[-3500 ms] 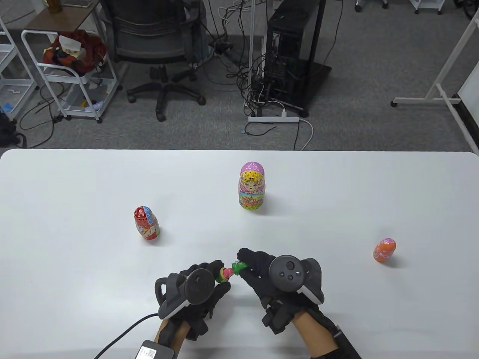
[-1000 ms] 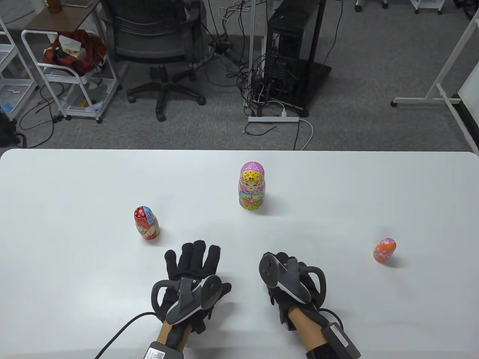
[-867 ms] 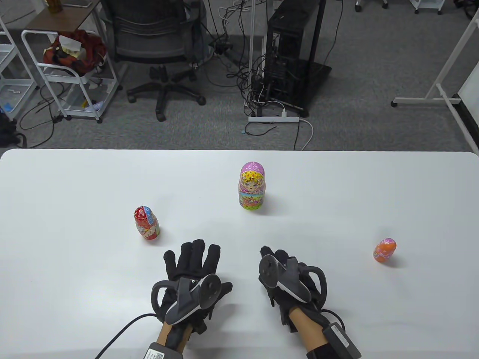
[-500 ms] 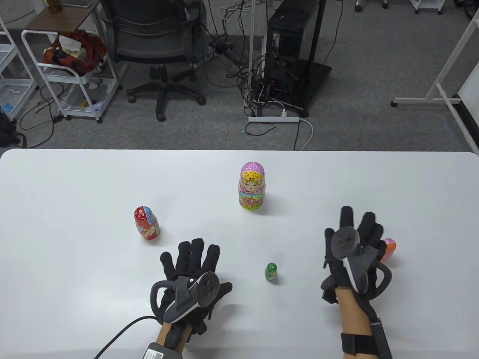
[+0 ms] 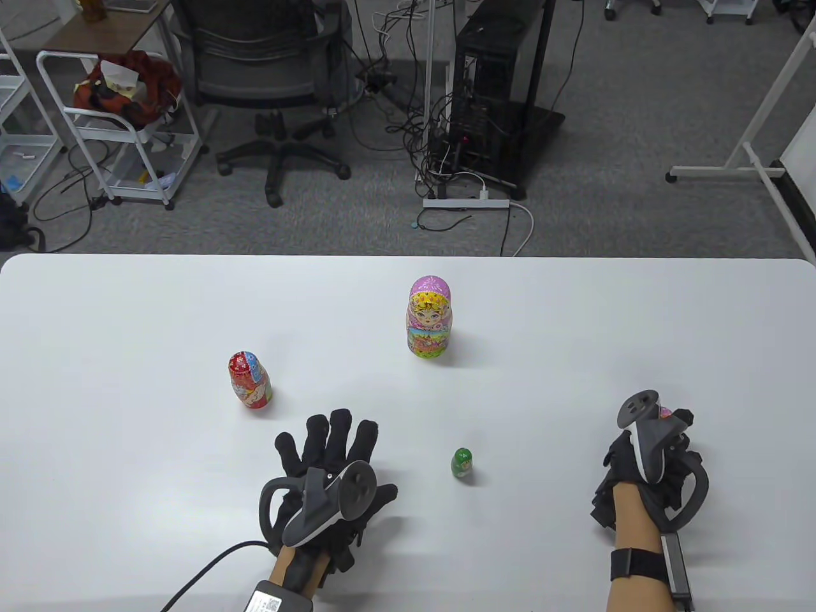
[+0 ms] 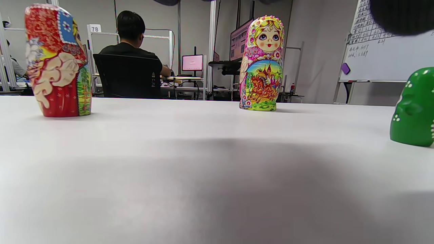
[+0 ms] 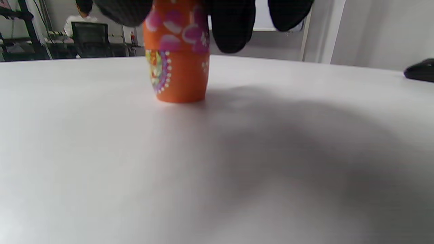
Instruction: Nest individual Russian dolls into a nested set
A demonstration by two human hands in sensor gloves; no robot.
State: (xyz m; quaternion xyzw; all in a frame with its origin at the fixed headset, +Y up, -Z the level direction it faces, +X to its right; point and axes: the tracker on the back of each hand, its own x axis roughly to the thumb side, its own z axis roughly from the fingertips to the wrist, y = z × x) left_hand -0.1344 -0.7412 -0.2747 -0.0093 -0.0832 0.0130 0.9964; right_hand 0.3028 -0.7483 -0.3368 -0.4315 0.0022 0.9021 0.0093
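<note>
We see the right hand (image 5: 650, 456) at the right side of the white bench (image 5: 127, 319), its fingers (image 7: 234, 27) wrapped around the upper half of the orange doll (image 7: 176, 51). In the right wrist view that doll stands upright with its base on the bench, gloved fingertips on both sides of its pink-flowered top. In the table view only a sliver of its pink crown shows past the tracker (image 5: 644, 433).

The left hand (image 5: 328, 472) lies palm down near the front edge, fingers (image 5: 338, 433) spread flat and released, holding nothing.

The small green doll (image 5: 461, 463) stands upright between the two hands, touched by neither; it shows at the right edge of the left wrist view. The red doll (image 5: 249, 380) stands upright just beyond the left hand, to its left. The big pink-and-yellow doll (image 5: 429, 317) stands upright mid-bench, farther back, well apart from the rest. All four dolls are closed and separate.

An office chair (image 5: 268, 70) and a computer tower (image 5: 503, 83) sit on the floor behind the bench.
</note>
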